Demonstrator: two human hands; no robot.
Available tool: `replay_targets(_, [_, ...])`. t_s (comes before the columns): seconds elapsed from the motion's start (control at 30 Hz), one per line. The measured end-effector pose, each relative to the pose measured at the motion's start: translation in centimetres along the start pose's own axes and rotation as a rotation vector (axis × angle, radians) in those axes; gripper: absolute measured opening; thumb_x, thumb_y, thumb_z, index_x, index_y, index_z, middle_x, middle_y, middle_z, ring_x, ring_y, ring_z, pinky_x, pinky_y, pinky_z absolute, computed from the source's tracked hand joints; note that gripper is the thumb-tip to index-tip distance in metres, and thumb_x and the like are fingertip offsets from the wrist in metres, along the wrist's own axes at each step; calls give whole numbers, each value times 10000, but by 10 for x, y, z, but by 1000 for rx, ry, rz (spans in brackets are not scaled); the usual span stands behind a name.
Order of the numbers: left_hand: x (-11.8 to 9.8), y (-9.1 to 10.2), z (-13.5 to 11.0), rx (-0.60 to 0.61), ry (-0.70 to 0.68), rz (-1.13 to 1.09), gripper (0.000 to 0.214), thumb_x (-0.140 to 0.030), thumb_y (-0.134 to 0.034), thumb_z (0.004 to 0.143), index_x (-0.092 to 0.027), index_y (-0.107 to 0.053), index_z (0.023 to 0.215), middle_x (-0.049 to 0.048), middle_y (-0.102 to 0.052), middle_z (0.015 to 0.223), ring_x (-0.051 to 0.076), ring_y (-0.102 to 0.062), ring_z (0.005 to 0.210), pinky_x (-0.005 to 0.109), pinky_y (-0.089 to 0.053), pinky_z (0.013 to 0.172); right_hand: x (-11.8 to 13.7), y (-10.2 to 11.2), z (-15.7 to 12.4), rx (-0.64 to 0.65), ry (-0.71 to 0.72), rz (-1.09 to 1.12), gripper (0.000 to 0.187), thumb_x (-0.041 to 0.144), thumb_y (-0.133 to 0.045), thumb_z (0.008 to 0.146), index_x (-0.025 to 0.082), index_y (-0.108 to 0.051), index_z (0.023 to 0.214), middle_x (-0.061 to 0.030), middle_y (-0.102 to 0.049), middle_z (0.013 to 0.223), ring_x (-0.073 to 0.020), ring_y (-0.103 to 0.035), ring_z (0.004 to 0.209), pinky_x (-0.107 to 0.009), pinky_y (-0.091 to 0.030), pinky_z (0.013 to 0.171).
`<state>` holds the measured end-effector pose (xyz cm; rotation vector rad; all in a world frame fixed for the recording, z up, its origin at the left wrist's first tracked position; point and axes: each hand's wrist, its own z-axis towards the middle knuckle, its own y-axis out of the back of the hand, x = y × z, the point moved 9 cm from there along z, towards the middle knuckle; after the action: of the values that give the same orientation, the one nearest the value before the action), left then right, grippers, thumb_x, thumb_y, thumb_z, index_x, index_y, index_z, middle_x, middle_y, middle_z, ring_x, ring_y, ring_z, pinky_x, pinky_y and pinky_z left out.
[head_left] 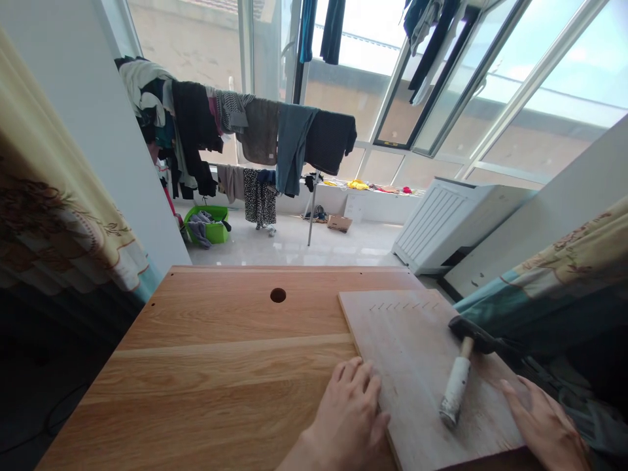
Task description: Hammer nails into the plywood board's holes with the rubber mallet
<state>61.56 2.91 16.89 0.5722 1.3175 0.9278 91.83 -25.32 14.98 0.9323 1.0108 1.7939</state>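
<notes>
A pale wooden board (417, 353) lies on the right part of a wooden desk (220, 373). A row of several small nails (402, 306) stands near the board's far edge. A hammer (461, 373) with a dark head and a white-wrapped handle rests on the board. My left hand (350, 409) lies flat across the board's left edge, fingers stretched out. My right hand (542, 425) rests on the board's right near corner, fingers flat, close to the hammer's handle end. Neither hand holds anything.
The desk has a round cable hole (277, 295). Beyond it, a rack hung with clothes (265, 134), a green basket (209, 226), a white slatted unit (451, 222) and big windows. Patterned curtains (53, 209) hang at left and right.
</notes>
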Motion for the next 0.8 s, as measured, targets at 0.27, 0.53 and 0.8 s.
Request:
replay_targets(0.27, [-19, -24, -12, -52, -136, 31, 403, -406, -514, 1044, -183, -548, 1377, 72, -672, 1382, 248, -508, 1410, 415, -375, 1208, -7, -9, -4, 162, -173, 13, 814, 691, -299, 856, 113, -645, 1313, -248, -636, 1424, -479, -599, 1293, -611, -477, 1065])
replay_targets(0.53, [-14, -19, -14, -64, -92, -7, 344, -260, -539, 1025, -202, -545, 1364, 77, -681, 1370, 244, -531, 1409, 449, -397, 1223, -4, -1, -12, 185, -233, 77, 800, 693, -328, 822, 145, -627, 1321, -233, -673, 1368, -470, -604, 1282, -582, -458, 1075])
replay_targets(0.8, [10, 11, -34, -87, -2, 6, 330, -147, -587, 963, -218, -579, 1285, 86, -709, 1326, 250, -603, 1350, 403, -549, 1110, 7, 13, -35, 214, -222, 269, 769, 757, -399, 810, 191, -636, 1273, -173, -776, 1203, -408, -707, 1175, -533, -506, 1047])
